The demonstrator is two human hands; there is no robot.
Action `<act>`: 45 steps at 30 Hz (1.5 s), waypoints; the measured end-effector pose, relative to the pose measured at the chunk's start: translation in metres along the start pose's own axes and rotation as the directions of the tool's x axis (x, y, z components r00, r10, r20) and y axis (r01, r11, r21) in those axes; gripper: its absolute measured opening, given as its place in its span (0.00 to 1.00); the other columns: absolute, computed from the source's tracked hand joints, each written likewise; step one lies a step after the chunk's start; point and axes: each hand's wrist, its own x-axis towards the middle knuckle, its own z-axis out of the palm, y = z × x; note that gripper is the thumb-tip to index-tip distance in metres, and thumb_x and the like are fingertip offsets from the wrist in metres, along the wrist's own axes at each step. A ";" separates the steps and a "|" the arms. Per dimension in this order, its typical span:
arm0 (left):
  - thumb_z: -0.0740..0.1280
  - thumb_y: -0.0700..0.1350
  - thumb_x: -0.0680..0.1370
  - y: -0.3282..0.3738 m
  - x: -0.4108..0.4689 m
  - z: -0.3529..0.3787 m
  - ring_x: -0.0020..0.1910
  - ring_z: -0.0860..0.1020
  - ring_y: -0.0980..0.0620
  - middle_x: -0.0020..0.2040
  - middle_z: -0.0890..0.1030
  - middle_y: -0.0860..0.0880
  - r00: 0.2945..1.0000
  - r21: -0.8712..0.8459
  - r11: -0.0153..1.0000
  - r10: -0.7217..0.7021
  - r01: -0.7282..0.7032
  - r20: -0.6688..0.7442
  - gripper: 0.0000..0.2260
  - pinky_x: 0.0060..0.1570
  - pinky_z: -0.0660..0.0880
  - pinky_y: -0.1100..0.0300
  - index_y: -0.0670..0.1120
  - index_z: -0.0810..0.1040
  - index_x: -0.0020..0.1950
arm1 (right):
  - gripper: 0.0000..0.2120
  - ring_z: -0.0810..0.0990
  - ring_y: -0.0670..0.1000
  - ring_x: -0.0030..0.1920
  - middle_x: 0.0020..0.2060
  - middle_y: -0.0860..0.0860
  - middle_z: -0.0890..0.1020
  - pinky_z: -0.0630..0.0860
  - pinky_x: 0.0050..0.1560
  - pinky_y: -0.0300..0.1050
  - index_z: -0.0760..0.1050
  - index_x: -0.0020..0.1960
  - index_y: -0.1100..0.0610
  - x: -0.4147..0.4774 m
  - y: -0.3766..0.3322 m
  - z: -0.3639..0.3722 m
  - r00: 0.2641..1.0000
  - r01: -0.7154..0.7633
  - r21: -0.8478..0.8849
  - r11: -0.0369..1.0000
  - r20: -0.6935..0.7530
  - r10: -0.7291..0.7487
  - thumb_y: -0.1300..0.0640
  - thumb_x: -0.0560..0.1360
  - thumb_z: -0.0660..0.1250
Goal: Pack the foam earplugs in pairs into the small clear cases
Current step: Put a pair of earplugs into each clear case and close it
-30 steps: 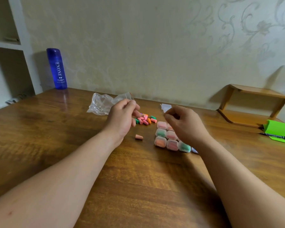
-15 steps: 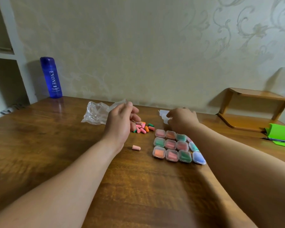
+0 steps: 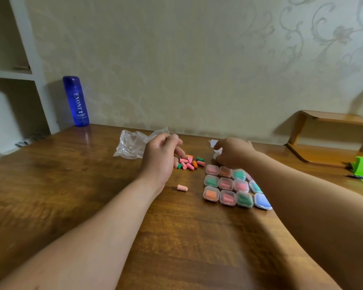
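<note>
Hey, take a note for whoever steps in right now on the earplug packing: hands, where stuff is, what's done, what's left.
Left grip: fingers curled over the loose plugs; can't tell if it holds one.
Right grip: reaching behind the cases, fingers on a pale thing; unclear what it is.
Done: a grid of cases filled, just right of the loose plugs.
Left: pack the loose plugs and the lone plug by the left wrist.
Bag lies behind the left grip.
</note>
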 end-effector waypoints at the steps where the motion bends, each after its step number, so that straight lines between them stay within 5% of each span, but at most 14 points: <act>1: 0.63 0.49 0.87 0.001 -0.001 -0.001 0.32 0.75 0.53 0.42 0.84 0.44 1.000 0.004 1.000 0.000 0.000 -0.002 0.12 0.31 0.72 0.62 0.45 0.82 0.52 | 0.20 0.77 0.56 0.69 0.67 0.49 0.81 0.68 0.70 0.56 0.77 0.73 0.43 -0.001 -0.001 -0.002 1.000 0.012 -0.026 1.000 0.016 -0.011 0.43 0.81 0.68; 7: 0.63 0.47 0.87 0.002 -0.003 -0.002 0.32 0.76 0.53 0.43 0.84 0.44 1.000 0.014 1.000 0.010 -0.010 0.001 0.10 0.32 0.73 0.62 0.44 0.82 0.53 | 0.20 0.78 0.55 0.65 0.64 0.49 0.83 0.73 0.66 0.55 0.79 0.70 0.43 -0.010 -0.005 -0.014 0.999 0.040 -0.006 0.999 0.001 -0.040 0.43 0.79 0.69; 11: 0.64 0.47 0.86 0.003 -0.002 -0.003 0.35 0.78 0.52 0.46 0.84 0.43 0.999 0.040 0.998 -0.041 0.040 0.030 0.08 0.31 0.72 0.64 0.45 0.81 0.55 | 0.23 0.82 0.51 0.59 0.65 0.52 0.84 0.79 0.58 0.46 0.76 0.74 0.53 -0.029 -0.012 -0.035 0.990 0.115 0.397 0.911 -0.116 -0.075 0.47 0.82 0.69; 14: 0.64 0.51 0.87 0.004 -0.006 -0.002 0.47 0.84 0.46 0.53 0.85 0.43 0.984 0.067 0.990 -0.133 0.125 0.120 0.10 0.39 0.77 0.56 0.47 0.79 0.60 | 0.21 0.82 0.46 0.58 0.62 0.49 0.85 0.75 0.57 0.40 0.79 0.72 0.55 -0.062 -0.026 -0.044 0.962 0.248 0.562 0.789 -0.242 -0.130 0.47 0.83 0.69; 18: 0.63 0.55 0.87 0.016 -0.026 -0.005 0.50 0.86 0.43 0.51 0.87 0.42 0.902 -0.172 0.928 -0.257 0.331 0.346 0.16 0.44 0.80 0.54 0.44 0.79 0.66 | 0.15 0.80 0.41 0.55 0.54 0.42 0.84 0.74 0.54 0.36 0.81 0.67 0.49 -0.104 -0.044 -0.032 0.923 0.355 0.638 0.683 -0.357 -0.146 0.49 0.81 0.71; 21: 0.66 0.48 0.86 0.021 -0.036 -0.010 0.48 0.86 0.45 0.51 0.86 0.41 0.889 -0.237 0.918 -0.202 0.319 0.412 0.15 0.45 0.82 0.55 0.42 0.80 0.68 | 0.16 0.79 0.41 0.57 0.54 0.41 0.81 0.75 0.54 0.35 0.80 0.66 0.48 -0.118 -0.051 -0.023 0.910 0.394 0.652 0.647 -0.376 -0.176 0.54 0.79 0.73; 27: 0.72 0.42 0.82 0.019 -0.045 -0.017 0.54 0.87 0.42 0.55 0.87 0.40 0.909 -0.161 0.967 -0.120 0.198 0.399 0.15 0.55 0.84 0.51 0.44 0.80 0.68 | 0.12 0.83 0.40 0.59 0.57 0.41 0.86 0.82 0.61 0.47 0.81 0.67 0.47 -0.133 -0.050 -0.014 0.957 0.291 0.860 0.419 -0.273 -0.103 0.49 0.84 0.69; 35: 0.73 0.39 0.81 0.016 -0.051 -0.008 0.49 0.86 0.45 0.52 0.87 0.38 0.904 -0.082 0.992 -0.049 0.092 0.425 0.15 0.55 0.85 0.51 0.46 0.80 0.68 | 0.07 0.87 0.47 0.48 0.44 0.48 0.89 0.82 0.54 0.50 0.82 0.54 0.52 -0.134 -0.040 -0.014 0.979 0.204 0.932 0.299 -0.200 -0.046 0.49 0.80 0.74; 39: 0.72 0.37 0.81 0.016 -0.051 -0.009 0.49 0.86 0.45 0.55 0.85 0.32 0.905 -0.076 0.993 -0.052 0.092 0.422 0.15 0.54 0.85 0.50 0.46 0.79 0.68 | 0.10 0.84 0.44 0.42 0.40 0.48 0.87 0.77 0.48 0.46 0.80 0.51 0.55 -0.135 -0.040 -0.017 0.983 0.182 0.930 0.319 -0.173 -0.057 0.49 0.80 0.74; 45: 0.68 0.34 0.84 0.015 -0.053 -0.011 0.48 0.86 0.45 0.54 0.87 0.36 0.897 -0.050 0.995 -0.051 0.082 0.438 0.15 0.53 0.85 0.50 0.45 0.79 0.69 | 0.11 0.85 0.47 0.45 0.44 0.52 0.88 0.76 0.50 0.46 0.79 0.52 0.58 -0.139 -0.040 -0.020 0.985 0.166 0.932 0.322 -0.144 -0.091 0.49 0.81 0.72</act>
